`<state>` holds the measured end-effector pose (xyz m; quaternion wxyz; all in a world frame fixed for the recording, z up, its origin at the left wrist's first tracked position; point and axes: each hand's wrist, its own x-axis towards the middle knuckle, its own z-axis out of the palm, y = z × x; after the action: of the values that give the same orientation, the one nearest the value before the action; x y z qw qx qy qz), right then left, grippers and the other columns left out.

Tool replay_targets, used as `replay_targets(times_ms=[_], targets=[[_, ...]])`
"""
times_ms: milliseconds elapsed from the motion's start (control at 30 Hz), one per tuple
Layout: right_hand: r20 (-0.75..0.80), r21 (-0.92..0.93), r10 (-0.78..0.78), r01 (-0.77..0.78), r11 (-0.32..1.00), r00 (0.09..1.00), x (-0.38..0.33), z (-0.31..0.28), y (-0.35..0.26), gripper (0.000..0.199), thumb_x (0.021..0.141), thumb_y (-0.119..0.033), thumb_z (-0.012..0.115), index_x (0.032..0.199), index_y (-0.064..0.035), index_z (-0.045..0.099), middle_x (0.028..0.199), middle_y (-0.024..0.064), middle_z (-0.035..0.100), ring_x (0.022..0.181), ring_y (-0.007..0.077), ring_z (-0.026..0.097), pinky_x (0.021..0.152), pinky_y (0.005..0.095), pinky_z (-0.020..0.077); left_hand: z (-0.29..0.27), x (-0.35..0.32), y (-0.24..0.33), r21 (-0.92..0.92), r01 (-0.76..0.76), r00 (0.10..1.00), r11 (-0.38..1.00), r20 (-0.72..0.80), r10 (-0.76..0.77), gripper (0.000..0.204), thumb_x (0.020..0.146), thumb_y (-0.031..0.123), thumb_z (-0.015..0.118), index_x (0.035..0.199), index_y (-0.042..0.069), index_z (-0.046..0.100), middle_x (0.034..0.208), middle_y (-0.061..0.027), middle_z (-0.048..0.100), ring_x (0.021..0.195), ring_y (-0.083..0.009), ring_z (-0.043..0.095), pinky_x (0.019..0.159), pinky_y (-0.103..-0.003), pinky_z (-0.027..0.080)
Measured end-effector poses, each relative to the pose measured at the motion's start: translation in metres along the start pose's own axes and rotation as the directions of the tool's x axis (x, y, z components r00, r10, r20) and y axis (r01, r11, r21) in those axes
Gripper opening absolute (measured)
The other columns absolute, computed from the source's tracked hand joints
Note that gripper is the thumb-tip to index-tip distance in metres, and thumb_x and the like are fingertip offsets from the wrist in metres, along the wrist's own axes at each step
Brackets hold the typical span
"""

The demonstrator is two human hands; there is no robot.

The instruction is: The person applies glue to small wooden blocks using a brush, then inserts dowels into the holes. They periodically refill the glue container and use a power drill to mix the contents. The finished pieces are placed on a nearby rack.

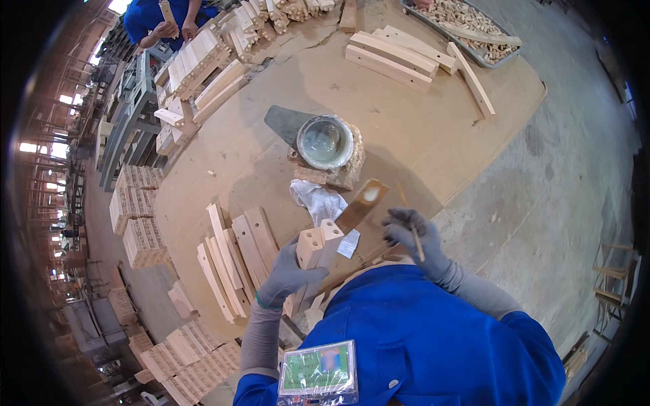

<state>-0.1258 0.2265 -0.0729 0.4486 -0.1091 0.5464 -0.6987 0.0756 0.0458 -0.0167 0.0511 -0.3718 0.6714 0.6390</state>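
My left hand (286, 276), in a grey glove, is wrapped round a pair of wooden bars (313, 247), their drilled ends facing up. In my right hand (414, 237), also gloved, a thin wooden stick (419, 245) is pinched between the fingers. Between the hands lies a brown wooden strip (353, 211) with a white blob near its far end. Beyond it stands a round pot (325, 142) of pale, glossy liquid, its outside crusted. A crumpled white cloth (317, 200) sits just in front of the pot.
Loose wooden bars (227, 260) lie left of my left hand. More bars (393, 59) rest at the far right, by a tray of dowels (487, 51). Stacked pieces (196, 64) line the far left edge, near a co-worker's hands (166, 30). The tabletop (433, 149) is brown.
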Motion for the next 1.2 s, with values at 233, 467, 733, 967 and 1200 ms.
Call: replay_targets(times_ms=[233, 467, 733, 967, 1200], targets=[[0.131, 0.023, -0.120, 0.118, 0.993, 0.984, -0.014, 0.037, -0.050, 0.021, 0.084, -0.012, 0.064, 0.100, 0.0018, 0.060, 0.082, 0.0069, 0.063, 0.076, 0.0106, 0.059, 0.067, 0.0237, 0.0486, 0.021, -0.004, 0.045, -0.062, -0.168, 0.968, 0.984, 0.180, 0.176, 0.063, 0.061, 0.014, 0.074, 0.117, -0.002, 0.052, 0.115, -0.0099, 0.052, 0.104, -0.0161, 0.051, 0.091, -0.029, 0.040], [0.167, 0.043, -0.282, 0.278, 0.960, 0.945, -0.016, 0.040, -0.052, 0.025, 0.083, -0.014, 0.066, 0.102, 0.0017, 0.060, 0.086, 0.0047, 0.063, 0.076, 0.0085, 0.057, 0.068, 0.0224, 0.0466, 0.047, 0.000, 0.064, -0.238, -0.239, 0.923, 0.941, 0.246, 0.297, 0.063, 0.062, 0.013, 0.075, 0.117, -0.005, 0.052, 0.122, -0.0101, 0.048, 0.108, -0.0165, 0.049, 0.093, -0.029, 0.039], [-0.156, 0.045, -0.475, 0.487, 0.872, 0.866, -0.024, -0.017, -0.122, 0.053, 0.098, -0.038, 0.029, 0.125, 0.0055, 0.043, 0.085, 0.0092, 0.056, 0.069, 0.0139, 0.054, 0.064, 0.0278, 0.0486, 0.036, -0.005, 0.090, -0.114, -0.281, 0.936, 0.953, 0.185, 0.298, 0.063, 0.063, 0.016, 0.076, 0.119, -0.001, 0.051, 0.110, -0.0085, 0.057, 0.099, -0.0154, 0.055, 0.087, -0.029, 0.044], [-0.086, 0.089, -0.499, 0.506, 0.858, 0.862, -0.055, 0.007, -0.139, 0.017, 0.073, 0.011, 0.054, 0.088, 0.0023, 0.050, 0.089, 0.0185, 0.058, 0.078, 0.0272, 0.063, 0.069, 0.0382, 0.0552, 0.017, -0.021, 0.099, -0.057, -0.150, 0.956, 0.987, 0.247, 0.160, 0.061, 0.062, 0.015, 0.076, 0.117, -0.001, 0.053, 0.103, -0.0083, 0.060, 0.095, -0.0152, 0.056, 0.086, -0.028, 0.044], [-0.066, 0.088, -0.520, 0.524, 0.847, 0.852, -0.043, 0.013, -0.119, 0.017, 0.073, 0.008, 0.051, 0.087, -0.0011, 0.047, 0.089, 0.0210, 0.057, 0.075, 0.0280, 0.064, 0.066, 0.0387, 0.0568, 0.015, -0.031, 0.097, -0.105, -0.136, 0.958, 0.985, 0.240, 0.158, 0.061, 0.062, 0.015, 0.076, 0.117, -0.001, 0.054, 0.102, -0.0087, 0.061, 0.092, -0.0149, 0.057, 0.084, -0.028, 0.044]])
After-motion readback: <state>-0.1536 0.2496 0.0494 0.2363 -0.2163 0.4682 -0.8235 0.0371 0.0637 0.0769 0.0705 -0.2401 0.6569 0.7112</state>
